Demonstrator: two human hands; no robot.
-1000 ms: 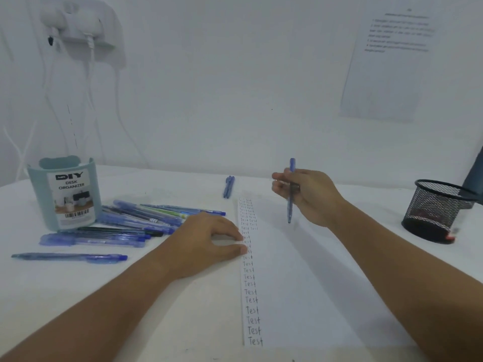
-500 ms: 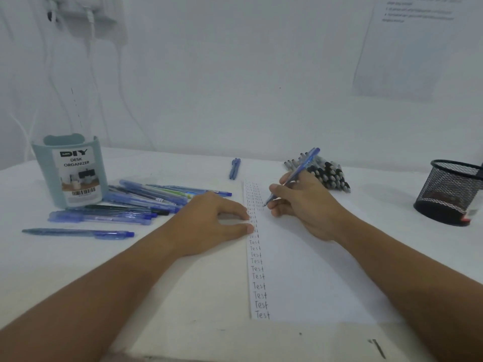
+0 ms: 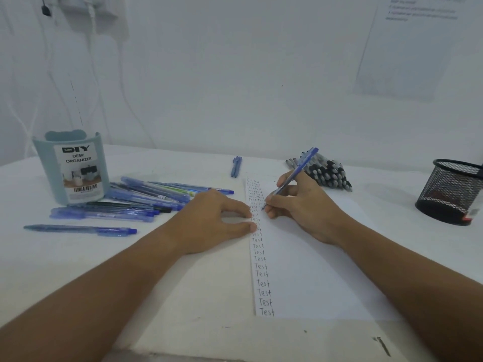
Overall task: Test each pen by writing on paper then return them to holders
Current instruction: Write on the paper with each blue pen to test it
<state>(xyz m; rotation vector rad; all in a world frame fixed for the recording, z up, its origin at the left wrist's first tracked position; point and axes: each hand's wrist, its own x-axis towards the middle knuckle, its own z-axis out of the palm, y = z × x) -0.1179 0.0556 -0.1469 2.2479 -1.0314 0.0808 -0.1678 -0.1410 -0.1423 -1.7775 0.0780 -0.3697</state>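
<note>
A white sheet of paper (image 3: pixel 308 270) lies on the table with columns of the word "Test" down its left edge. My right hand (image 3: pixel 303 205) grips a blue pen (image 3: pixel 298 173) in a writing hold, its tip touching the paper beside the written column. My left hand (image 3: pixel 211 218) rests flat at the sheet's left edge, fingers straight, pressing it down. A pile of blue pens (image 3: pixel 141 199) lies left of the paper beside a teal desk organizer (image 3: pixel 72 168). A black mesh holder (image 3: pixel 452 192) stands at the right.
A bundle of black-and-grey pens (image 3: pixel 326 173) lies behind my right hand. Two blue pens (image 3: pixel 236 166) lie at the top of the sheet, and a single blue pen (image 3: pixel 81 229) near the left front. The white wall, with a posted sheet (image 3: pixel 407 48) and cables, stands close behind the table.
My right hand came down from holding the pen upright above the sheet and now has its tip on the paper. The camera view dropped slightly. My left hand stayed put.
</note>
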